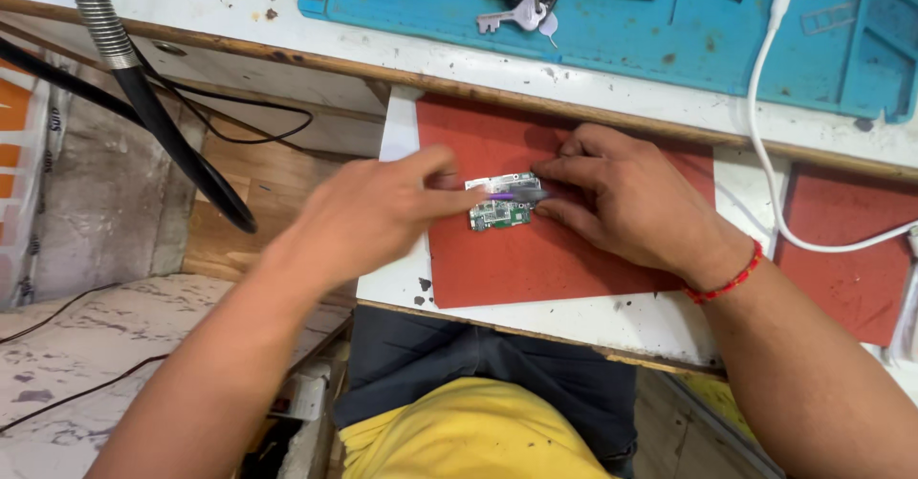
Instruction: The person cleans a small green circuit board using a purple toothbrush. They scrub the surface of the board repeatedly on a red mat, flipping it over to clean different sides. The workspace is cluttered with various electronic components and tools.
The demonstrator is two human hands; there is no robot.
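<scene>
The left hand [368,213] pinches a slim purple-handled tool [516,195], its grip closed on the handle with the tip laid across a small green circuit board [500,203]. The right hand [626,197] presses its fingertips [547,166] on the board's 3 o'clock edge, pinning rather than clasping it. The board lies flat on a red mat [535,259], toward the mat's 12 o'clock side. If the tool skids, it may scratch parts on the board or jab the steadying fingers, since both hands crowd it. Too much downward push could tilt the board. At 2 o'clock a white cable [765,135] trails over the tabletop [593,321]; the right forearm could snag it.
</scene>
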